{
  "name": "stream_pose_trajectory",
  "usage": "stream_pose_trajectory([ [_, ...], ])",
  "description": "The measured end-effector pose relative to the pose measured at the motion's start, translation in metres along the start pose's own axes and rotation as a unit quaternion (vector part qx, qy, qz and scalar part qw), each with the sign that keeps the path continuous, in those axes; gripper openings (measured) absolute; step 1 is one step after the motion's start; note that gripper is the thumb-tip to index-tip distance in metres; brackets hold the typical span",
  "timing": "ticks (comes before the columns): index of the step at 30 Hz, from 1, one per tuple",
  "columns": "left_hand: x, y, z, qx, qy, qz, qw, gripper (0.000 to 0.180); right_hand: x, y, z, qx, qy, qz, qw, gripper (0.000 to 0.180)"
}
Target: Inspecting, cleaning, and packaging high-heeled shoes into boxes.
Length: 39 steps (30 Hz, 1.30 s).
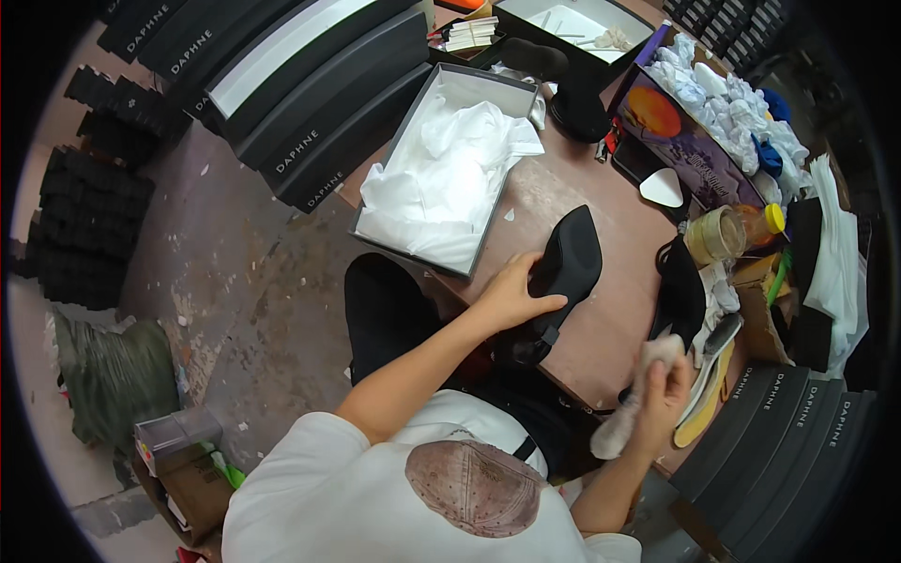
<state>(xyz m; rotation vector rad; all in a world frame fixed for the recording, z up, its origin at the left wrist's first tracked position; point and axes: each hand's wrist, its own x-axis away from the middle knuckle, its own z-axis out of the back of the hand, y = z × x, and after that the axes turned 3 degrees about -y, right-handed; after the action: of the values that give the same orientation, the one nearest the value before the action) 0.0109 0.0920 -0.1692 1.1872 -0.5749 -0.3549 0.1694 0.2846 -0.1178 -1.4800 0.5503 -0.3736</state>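
Observation:
My left hand is closed around a black pointed-toe shoe, its toe pointing away from me and its heel end toward me. A soft off-white cloth is gripped in my right hand, part of it bunched above the fingers and part hanging down. Just beyond that hand, a second black shoe lies near the right side of the brown tabletop. Left of the held shoe stands a grey-rimmed shoe box with crumpled white tissue paper inside.
Dark shoe boxes stand in a row at the far left, with more boxes at the lower right. A purple carton holds crumpled paper. Beside it are a clear jar and a yellow-capped bottle.

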Motion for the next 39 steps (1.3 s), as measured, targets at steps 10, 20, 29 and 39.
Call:
stream_pose_trajectory([
  [10, 0.043, 0.002, 0.012, 0.399, -0.243, 0.130, 0.875, 0.057, 0.043, -0.004, -0.066, -0.274, -0.123, -0.278, 0.913, 0.021],
  [20, 0.095, -0.021, 0.038, 0.576, -0.300, 0.245, 0.720, 0.038, -0.031, -0.043, -0.071, 0.330, -0.199, 0.121, 0.915, 0.019],
  [29, 0.087, -0.034, 0.037, 0.504, -0.344, 0.247, 0.753, 0.032, -0.060, 0.033, -0.120, 0.379, -0.214, 0.157, 0.886, 0.013],
  [39, 0.084, -0.043, 0.043, 0.511, -0.337, 0.247, 0.751, 0.030, -0.041, 0.025, -0.117, 0.295, -0.260, 0.087, 0.915, 0.018],
])
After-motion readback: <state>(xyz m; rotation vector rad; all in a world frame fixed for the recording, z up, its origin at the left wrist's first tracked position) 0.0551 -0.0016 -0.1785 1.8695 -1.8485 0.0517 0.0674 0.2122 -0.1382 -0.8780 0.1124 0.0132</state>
